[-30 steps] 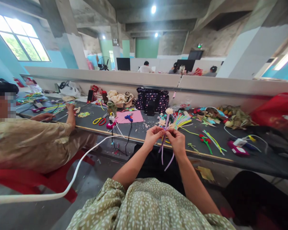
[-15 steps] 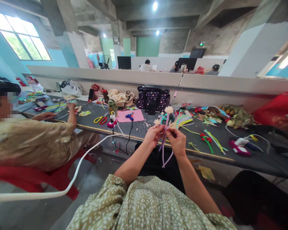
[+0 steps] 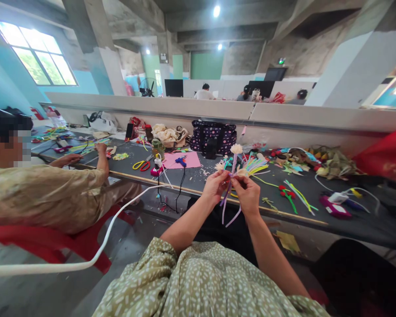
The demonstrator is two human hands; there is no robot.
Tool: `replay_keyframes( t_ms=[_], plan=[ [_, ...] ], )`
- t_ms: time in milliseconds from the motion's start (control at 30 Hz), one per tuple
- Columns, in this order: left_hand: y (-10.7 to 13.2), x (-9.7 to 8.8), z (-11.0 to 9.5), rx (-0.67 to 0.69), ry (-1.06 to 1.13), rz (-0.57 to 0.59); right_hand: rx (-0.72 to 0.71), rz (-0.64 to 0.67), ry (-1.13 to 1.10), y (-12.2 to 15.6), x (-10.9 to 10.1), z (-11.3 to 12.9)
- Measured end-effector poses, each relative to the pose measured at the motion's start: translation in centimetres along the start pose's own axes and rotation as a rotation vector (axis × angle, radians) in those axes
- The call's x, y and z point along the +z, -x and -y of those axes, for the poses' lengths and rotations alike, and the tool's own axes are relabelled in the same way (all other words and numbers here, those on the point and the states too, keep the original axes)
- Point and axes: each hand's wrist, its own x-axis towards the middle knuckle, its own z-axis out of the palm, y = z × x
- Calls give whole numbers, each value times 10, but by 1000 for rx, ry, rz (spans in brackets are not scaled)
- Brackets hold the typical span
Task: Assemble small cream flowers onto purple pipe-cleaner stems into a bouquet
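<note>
A pipe-cleaner flower with a cream bloom and a lilac stem is held upright just in front of the table edge. My left hand pinches the stem from the left. My right hand grips it from the right, fingers closed. Lilac stem ends hang loose below both hands. A fan of coloured pipe cleaners lies on the dark table right behind the flower.
A co-worker sits at left on a red chair, hands on the table. Scissors, a blue glue gun on pink paper, a dotted bag and red pipe-cleaner flowers lie on the table. A white cable crosses the left foreground.
Both hands stay on the flower stem and work it slightly; the loose lilac ends have shifted. The view has drifted a little to the left.
</note>
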Motion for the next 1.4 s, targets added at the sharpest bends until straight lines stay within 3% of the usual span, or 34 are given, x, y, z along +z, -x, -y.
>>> replay_keyframes(
  t_ms=[367, 633, 1100, 1400],
  plan=[
    [8, -14, -8, 51, -278, 129, 38, 114, -4, -3, -2, 6],
    [4, -17, -6, 46, -277, 84, 83, 252, -180, -14, -12, 0],
    [3, -19, 7, 99, -234, 37, 77, 142, -190, -15, -6, 0],
    [5, -21, 10, 136, -231, 54, 110, 251, -206, -20, -6, 0]
  ],
)
